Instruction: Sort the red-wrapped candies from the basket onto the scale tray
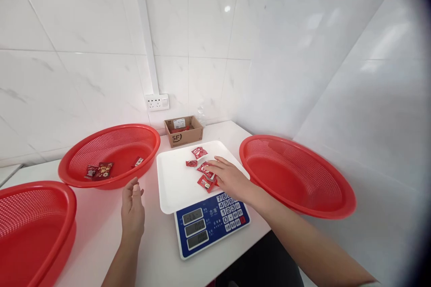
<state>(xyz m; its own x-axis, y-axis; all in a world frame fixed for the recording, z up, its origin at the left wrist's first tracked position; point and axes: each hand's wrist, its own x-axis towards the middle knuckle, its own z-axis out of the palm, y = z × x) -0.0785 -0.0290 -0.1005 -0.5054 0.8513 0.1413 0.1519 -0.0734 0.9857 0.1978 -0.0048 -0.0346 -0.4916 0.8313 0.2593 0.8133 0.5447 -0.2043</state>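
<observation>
Several small red packets (199,152) lie on the white tray (173,184) of a blue digital scale (213,224). Over the tray's right side reaches my right hand (229,178), fingers stretched out at the nearest packets; whether it touches them I cannot tell. Part of one packet is hidden beneath the hand. My left hand (133,208) hangs to the left of the scale, thumb up and fingers loosely bent, with nothing visible in it. Close beyond it stands a red mesh basket (111,132) with a few small red and dark packets (101,170) inside.
A second red basket (40,188) is at the near left, and a third red basket (296,206) stands right of the scale. Behind the tray sits an open cardboard box (186,136) containing red things. A wall socket (157,102) is above the white table (158,255).
</observation>
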